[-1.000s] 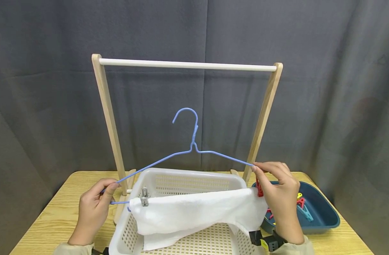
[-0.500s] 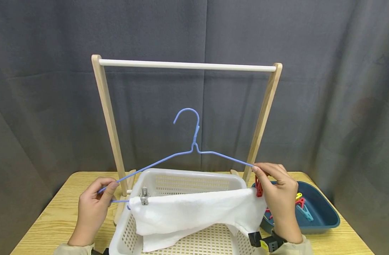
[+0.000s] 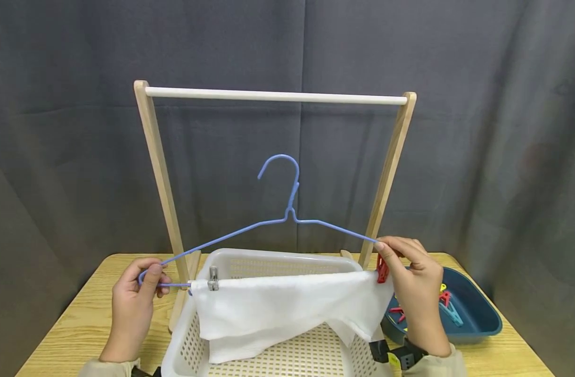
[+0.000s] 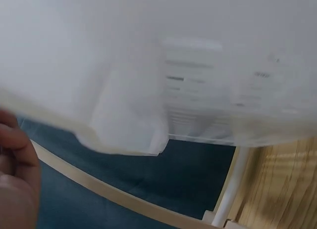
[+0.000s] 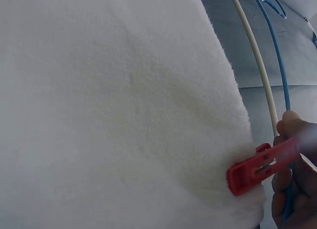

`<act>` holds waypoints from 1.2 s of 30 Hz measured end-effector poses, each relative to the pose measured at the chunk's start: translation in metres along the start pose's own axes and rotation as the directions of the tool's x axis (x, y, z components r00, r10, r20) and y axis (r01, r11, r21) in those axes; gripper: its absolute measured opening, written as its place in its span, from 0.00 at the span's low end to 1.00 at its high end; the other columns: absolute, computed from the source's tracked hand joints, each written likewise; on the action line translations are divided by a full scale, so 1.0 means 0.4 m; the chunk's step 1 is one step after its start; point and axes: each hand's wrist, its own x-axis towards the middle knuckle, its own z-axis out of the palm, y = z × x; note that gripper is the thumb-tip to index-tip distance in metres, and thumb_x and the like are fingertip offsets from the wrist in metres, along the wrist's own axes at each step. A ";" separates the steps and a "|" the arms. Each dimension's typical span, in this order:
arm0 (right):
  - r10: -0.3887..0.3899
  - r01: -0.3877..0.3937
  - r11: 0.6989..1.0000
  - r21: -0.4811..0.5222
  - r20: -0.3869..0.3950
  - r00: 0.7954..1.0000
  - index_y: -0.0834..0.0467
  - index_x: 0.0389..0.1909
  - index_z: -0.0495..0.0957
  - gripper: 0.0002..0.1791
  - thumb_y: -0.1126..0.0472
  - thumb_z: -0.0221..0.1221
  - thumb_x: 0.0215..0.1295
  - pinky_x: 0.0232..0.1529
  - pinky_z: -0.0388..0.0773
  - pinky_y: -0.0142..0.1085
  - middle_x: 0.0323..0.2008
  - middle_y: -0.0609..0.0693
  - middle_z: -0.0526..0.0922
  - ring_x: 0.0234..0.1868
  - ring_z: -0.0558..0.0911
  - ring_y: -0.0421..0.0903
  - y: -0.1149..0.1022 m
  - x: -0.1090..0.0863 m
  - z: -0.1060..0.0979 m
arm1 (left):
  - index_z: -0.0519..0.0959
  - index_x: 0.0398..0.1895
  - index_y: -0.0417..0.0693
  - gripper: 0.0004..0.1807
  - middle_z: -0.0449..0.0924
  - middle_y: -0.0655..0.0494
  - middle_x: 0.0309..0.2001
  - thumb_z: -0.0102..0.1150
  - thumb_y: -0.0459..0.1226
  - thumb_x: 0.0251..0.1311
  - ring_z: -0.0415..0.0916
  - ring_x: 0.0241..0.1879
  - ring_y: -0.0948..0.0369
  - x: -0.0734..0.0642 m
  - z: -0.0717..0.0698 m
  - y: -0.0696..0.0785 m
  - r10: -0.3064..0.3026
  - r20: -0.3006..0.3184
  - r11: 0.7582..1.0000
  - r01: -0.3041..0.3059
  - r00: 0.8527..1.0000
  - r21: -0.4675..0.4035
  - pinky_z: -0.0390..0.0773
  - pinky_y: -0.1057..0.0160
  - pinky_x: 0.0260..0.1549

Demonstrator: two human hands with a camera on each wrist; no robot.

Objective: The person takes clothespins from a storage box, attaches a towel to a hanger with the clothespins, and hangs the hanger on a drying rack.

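A blue wire hanger [image 3: 294, 193] is held up over the basket, its hook on top. White fluffy cloth [image 3: 287, 309] drapes over its lower bar. My left hand [image 3: 134, 298] pinches the hanger's left corner between thumb and fingers. At the other end my right hand [image 3: 417, 283] pinches the sloping wire near the right corner. A metal clip [image 3: 213, 278] grips the cloth's left top edge. A red clothespin [image 5: 252, 172] fastens the cloth's right edge, close beside my right fingers. The hanger's right corner is hidden behind that hand.
A white perforated basket [image 3: 184, 340] stands below the cloth. Behind it rises a wooden rack with a white rail [image 3: 278, 96]. On the right, a dark blue tub [image 3: 485, 314] holds several coloured clothespins [image 3: 450, 314]. Everything stands on a wooden table [image 3: 75, 309] before a grey curtain.
The hanger and cloth have risen slightly, and the hook has shifted a little to the right. My left fingers have spread some, showing more of the hanger's left corner. Both hands keep their hold.
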 end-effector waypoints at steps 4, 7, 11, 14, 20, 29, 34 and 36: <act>-0.013 0.013 1.000 0.026 -0.016 1.000 0.65 0.36 0.89 0.07 0.75 0.70 0.57 0.39 0.75 0.23 0.33 0.37 0.85 0.38 0.78 0.37 0.003 0.004 0.003 | 0.79 0.38 0.35 0.11 0.82 0.54 0.28 0.44 0.24 0.76 0.77 0.24 0.65 0.002 -0.008 -0.009 0.041 0.055 0.991 -0.034 0.998 -0.130 0.75 0.73 0.23; -0.026 0.027 0.999 0.034 -0.033 0.999 0.66 0.36 0.89 0.07 0.77 0.70 0.56 0.39 0.75 0.22 0.32 0.38 0.85 0.37 0.78 0.36 0.007 0.007 0.004 | 0.79 0.38 0.36 0.13 0.81 0.54 0.29 0.42 0.26 0.77 0.77 0.24 0.65 0.003 -0.010 -0.012 0.052 0.079 0.985 -0.038 0.996 -0.169 0.75 0.73 0.24; -0.022 0.024 0.999 0.046 -0.046 0.999 0.67 0.36 0.88 0.07 0.77 0.70 0.57 0.37 0.74 0.23 0.32 0.37 0.85 0.36 0.78 0.37 0.002 0.011 0.001 | 0.78 0.39 0.39 0.14 0.80 0.55 0.27 0.40 0.28 0.79 0.76 0.24 0.65 0.004 -0.009 -0.011 0.038 0.076 0.989 -0.026 0.996 -0.149 0.74 0.73 0.23; -0.007 0.009 0.999 0.037 -0.045 0.999 0.65 0.37 0.88 0.06 0.74 0.70 0.59 0.37 0.75 0.24 0.33 0.36 0.84 0.37 0.78 0.38 -0.008 0.014 -0.003 | 0.78 0.40 0.38 0.14 0.79 0.54 0.26 0.40 0.29 0.79 0.75 0.23 0.64 0.004 -0.009 -0.016 0.049 0.075 0.985 -0.036 0.996 -0.171 0.74 0.72 0.23; 0.007 -0.007 1.000 0.012 -0.064 0.998 0.63 0.37 0.89 0.04 0.70 0.70 0.61 0.35 0.74 0.25 0.32 0.37 0.84 0.36 0.78 0.38 -0.022 0.023 -0.009 | 0.79 0.41 0.39 0.18 0.77 0.55 0.27 0.36 0.33 0.82 0.73 0.22 0.64 0.002 -0.016 -0.031 0.035 0.124 0.987 -0.015 0.992 -0.161 0.74 0.72 0.23; 0.005 -0.005 1.000 0.002 -0.084 0.996 0.62 0.39 0.89 0.05 0.69 0.70 0.62 0.33 0.73 0.25 0.31 0.39 0.84 0.34 0.77 0.38 -0.016 0.042 -0.013 | 0.76 0.44 0.41 0.11 0.76 0.56 0.27 0.45 0.37 0.80 0.74 0.25 0.66 0.011 -0.031 -0.067 -0.279 0.159 0.955 0.257 0.947 0.150 0.74 0.70 0.23; -0.043 0.041 0.999 -0.020 -0.117 0.992 0.63 0.38 0.89 0.06 0.71 0.70 0.60 0.34 0.72 0.24 0.32 0.37 0.83 0.35 0.76 0.37 -0.014 0.053 -0.020 | 0.70 0.56 0.38 0.13 0.76 0.54 0.39 0.49 0.38 0.78 0.74 0.37 0.64 0.008 -0.032 -0.104 -0.510 0.217 0.833 0.414 0.832 0.366 0.77 0.65 0.33; -0.062 0.060 0.998 -0.026 -0.130 0.990 0.64 0.38 0.89 0.06 0.72 0.70 0.60 0.35 0.71 0.24 0.32 0.37 0.83 0.34 0.75 0.36 -0.014 0.061 -0.023 | 0.66 0.60 0.36 0.17 0.74 0.50 0.44 0.49 0.38 0.77 0.74 0.41 0.62 0.005 -0.029 -0.115 -0.562 0.272 0.802 0.434 0.781 0.411 0.79 0.63 0.35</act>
